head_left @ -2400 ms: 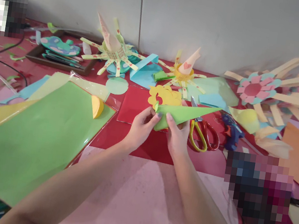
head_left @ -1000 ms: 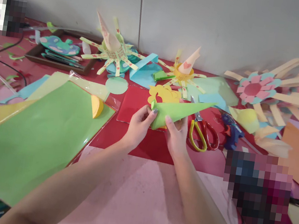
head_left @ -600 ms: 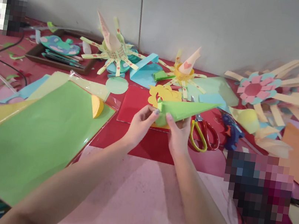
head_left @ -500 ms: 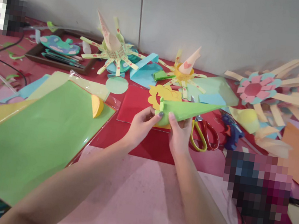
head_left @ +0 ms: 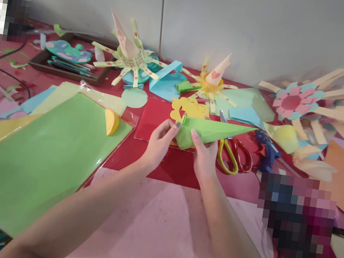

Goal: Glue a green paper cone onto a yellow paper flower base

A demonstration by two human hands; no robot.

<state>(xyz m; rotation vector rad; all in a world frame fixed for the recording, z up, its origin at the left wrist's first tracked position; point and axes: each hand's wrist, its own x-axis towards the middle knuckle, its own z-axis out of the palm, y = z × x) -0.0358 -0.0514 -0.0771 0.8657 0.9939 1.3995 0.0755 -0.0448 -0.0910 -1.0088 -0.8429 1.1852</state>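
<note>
Both of my hands hold a green paper cone above the red sheet, its tip pointing right. My left hand pinches the wide end at its left edge with thumb and fingers. My right hand is wrapped under the cone's wide end, thumb on top. Just behind the cone lies a yellow flower cut-out.
Red-and-yellow scissors and a blue glue gun lie right of my hands. A large green sheet in a plastic sleeve covers the left. Paper sun crafts and a pink flower craft stand along the wall. A blurred patch sits lower right.
The cone has been turned slightly in my fingers; its tip has dipped and its wide end has shifted under my left thumb. Both hands stay in place.
</note>
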